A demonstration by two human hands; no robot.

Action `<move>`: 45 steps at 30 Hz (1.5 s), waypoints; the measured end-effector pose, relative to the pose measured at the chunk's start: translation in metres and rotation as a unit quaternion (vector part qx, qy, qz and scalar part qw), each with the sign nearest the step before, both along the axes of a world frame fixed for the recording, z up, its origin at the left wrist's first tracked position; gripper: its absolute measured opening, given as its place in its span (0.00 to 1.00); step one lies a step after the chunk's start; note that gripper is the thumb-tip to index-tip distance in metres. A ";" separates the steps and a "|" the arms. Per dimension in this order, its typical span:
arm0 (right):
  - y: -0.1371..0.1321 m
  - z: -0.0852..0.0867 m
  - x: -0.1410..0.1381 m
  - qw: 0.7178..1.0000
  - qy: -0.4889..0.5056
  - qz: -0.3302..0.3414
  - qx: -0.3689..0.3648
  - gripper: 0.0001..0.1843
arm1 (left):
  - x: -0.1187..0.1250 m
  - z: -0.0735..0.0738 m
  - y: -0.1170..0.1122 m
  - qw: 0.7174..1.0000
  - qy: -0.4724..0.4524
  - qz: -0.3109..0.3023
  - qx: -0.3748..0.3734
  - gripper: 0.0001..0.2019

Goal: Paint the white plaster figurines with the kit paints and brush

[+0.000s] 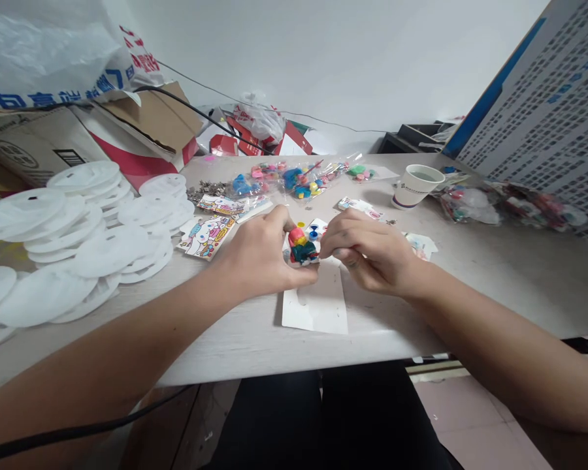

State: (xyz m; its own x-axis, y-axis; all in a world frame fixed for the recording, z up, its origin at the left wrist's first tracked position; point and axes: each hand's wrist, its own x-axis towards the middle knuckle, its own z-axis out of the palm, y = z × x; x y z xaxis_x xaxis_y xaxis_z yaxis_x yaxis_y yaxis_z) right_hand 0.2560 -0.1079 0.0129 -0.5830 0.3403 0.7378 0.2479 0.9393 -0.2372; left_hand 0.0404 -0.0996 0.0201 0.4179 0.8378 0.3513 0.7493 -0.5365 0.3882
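Observation:
My left hand (264, 254) is closed around a small painted figurine (301, 247) with pink, yellow and dark green parts. Close against the figurine's right side, my right hand (372, 251) is pinched shut; whatever sits between its fingertips is too small or hidden to name. Just behind the figurine stands a little blue paint pot (314, 230), with a yellow spot (300, 224) beside it. Beneath both hands lies a white card (323, 307) with a rounded notch.
Stacked white plastic discs (110, 251) cover the left side, beside printed cartoon cards (208, 236). Clear bags of colourful pieces (304, 179) lie at the back. A paper cup (414, 187) of liquid stands right, near more bagged items (470, 203) and a leaning patterned panel (539, 111).

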 end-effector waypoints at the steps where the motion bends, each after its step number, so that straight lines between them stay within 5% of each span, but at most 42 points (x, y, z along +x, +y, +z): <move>1: 0.000 0.000 0.000 1.000 -0.009 -0.002 -0.006 0.08 | 0.000 0.000 0.000 1.000 0.002 0.001 0.002 0.23; 10: 0.000 -0.001 0.001 1.000 -0.015 -0.007 0.000 0.07 | -0.001 -0.004 0.004 1.000 0.022 0.005 0.010 0.23; 15: 0.010 -0.002 0.008 0.995 0.074 -0.067 -0.029 0.11 | -0.001 -0.005 0.006 1.000 0.021 0.004 -0.003 0.22; 21: 0.033 -0.017 0.011 0.984 0.000 -0.164 -0.070 0.14 | -0.002 -0.006 0.009 0.999 0.027 0.012 -0.044 0.21; 29: 0.040 -0.026 0.006 0.972 -0.113 -0.185 -0.094 0.11 | -0.002 -0.004 0.009 0.998 0.024 0.014 -0.052 0.23; 34: 0.031 -0.019 0.004 0.974 -0.038 -0.201 -0.098 0.13 | -0.002 -0.004 0.007 0.999 0.010 0.018 -0.040 0.22; 39: 0.011 -0.008 -0.001 0.975 0.154 -0.098 -0.130 0.13 | -0.003 -0.008 0.011 1.000 -0.006 0.015 -0.025 0.23; 45: 0.005 -0.001 -0.002 0.995 0.035 -0.030 -0.089 0.10 | -0.004 -0.012 0.013 0.999 -0.031 0.008 -0.020 0.23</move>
State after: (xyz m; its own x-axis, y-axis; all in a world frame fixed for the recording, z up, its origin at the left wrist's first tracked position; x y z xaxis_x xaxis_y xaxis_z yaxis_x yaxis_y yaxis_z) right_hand 0.2542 -0.1028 0.0121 -0.5063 0.5024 0.7009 0.2800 0.8645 -0.4175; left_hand 0.0362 -0.0869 0.0076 0.3828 0.8578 0.3430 0.7313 -0.5082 0.4549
